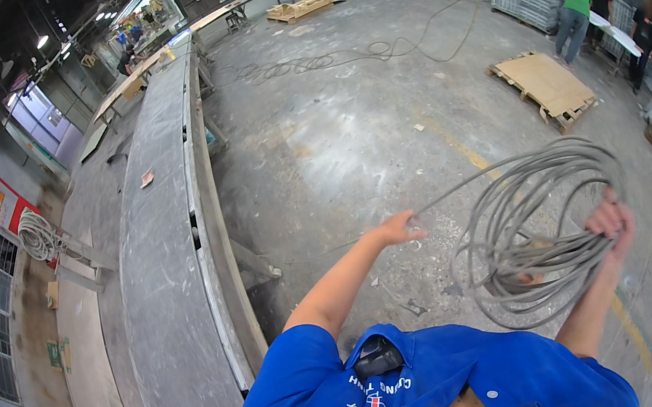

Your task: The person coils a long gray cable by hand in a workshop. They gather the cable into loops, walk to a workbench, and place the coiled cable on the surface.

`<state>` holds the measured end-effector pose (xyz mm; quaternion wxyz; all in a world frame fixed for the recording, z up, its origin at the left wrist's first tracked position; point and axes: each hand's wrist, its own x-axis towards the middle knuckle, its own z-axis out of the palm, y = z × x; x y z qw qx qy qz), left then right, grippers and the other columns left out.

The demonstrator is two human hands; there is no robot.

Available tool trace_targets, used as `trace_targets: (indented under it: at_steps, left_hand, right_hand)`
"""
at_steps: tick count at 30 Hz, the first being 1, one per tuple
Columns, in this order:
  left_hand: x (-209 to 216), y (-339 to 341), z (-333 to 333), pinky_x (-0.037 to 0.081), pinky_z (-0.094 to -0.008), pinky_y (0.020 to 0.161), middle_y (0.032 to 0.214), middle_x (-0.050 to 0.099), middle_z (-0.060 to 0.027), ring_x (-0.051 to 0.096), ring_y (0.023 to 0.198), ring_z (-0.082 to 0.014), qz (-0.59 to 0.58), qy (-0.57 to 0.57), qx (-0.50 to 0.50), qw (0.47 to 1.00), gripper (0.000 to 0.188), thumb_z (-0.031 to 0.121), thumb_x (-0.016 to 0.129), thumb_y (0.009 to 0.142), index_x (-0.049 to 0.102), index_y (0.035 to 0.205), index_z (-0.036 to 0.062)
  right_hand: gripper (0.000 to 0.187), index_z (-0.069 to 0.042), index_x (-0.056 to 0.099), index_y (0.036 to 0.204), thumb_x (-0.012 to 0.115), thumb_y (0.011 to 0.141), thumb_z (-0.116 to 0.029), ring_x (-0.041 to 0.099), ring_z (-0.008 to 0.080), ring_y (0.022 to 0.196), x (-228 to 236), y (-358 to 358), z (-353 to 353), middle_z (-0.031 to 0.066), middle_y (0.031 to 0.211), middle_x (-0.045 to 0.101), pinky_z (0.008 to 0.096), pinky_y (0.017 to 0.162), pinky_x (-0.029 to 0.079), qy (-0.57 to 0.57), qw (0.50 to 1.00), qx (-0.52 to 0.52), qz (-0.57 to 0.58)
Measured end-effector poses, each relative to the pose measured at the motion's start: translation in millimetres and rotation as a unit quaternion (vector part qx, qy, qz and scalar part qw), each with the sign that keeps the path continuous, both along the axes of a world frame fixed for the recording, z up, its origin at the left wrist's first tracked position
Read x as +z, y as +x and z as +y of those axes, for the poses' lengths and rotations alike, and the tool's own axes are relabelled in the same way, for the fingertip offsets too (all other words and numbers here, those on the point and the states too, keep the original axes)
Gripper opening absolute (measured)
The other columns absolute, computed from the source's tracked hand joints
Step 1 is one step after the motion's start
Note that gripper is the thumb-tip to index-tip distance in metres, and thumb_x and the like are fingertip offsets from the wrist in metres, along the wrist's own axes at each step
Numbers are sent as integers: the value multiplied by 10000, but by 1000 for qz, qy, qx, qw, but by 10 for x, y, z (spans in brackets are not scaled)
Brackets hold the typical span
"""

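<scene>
Gripping the right side of the coil, the right hand holds it near and right, clear of the bench at left, probably giving the loops room to hang. The left hand meets the outgoing strand, perhaps guiding it; blur hides whether it grips. Loose line lies on the far floor.

White lettering on blue shirt, red wall sign, its print seemingly too small.
</scene>
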<state>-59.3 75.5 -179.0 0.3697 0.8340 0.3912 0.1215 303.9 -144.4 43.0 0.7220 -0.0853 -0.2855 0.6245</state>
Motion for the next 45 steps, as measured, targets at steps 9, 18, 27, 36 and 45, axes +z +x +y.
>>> trace_targets:
  at_steps: [9,18,27,36,45]
  left_hand:
    - [-1011,-752,-426,457,-378,690,804,608,-185,584,784,-331,63,-14,113,991,441,455,542,810,606,805,19]
    - [683,820,-1159,428,-427,519,592,563,-121,557,585,-334,-29,265,-221,938,454,506,522,783,583,619,88]
    - [2205,2050,-1399,423,-398,520,598,569,-99,564,584,-310,-203,353,-279,870,436,505,561,711,556,587,87]
    - [2292,1816,-779,419,-403,699,830,540,-93,528,842,-289,-267,406,-144,862,367,406,684,632,568,787,94]
    - [775,353,-134,406,-381,889,1151,525,-173,513,1062,-305,-87,-9,-14,996,559,379,590,803,425,1229,57]
  right_hand:
    - [16,-31,445,821,437,833,-24,333,66,534,395,1394,-1114,-36,613,321,242,605,316,124,930,-345,37]
    - [180,-89,440,681,560,814,-105,384,96,539,-568,1124,-582,-17,601,412,237,538,343,-260,827,-474,-152]
    - [199,-57,497,800,572,808,-242,441,120,499,-871,-112,-90,16,585,461,244,486,369,-314,888,-306,-138]
    - [411,-6,454,957,635,717,-285,421,118,424,-585,-525,338,18,526,431,246,442,355,-62,973,117,-189]
    - [315,3,477,957,534,732,-211,339,85,401,-218,-336,48,-46,482,334,266,510,342,-78,989,36,-123]
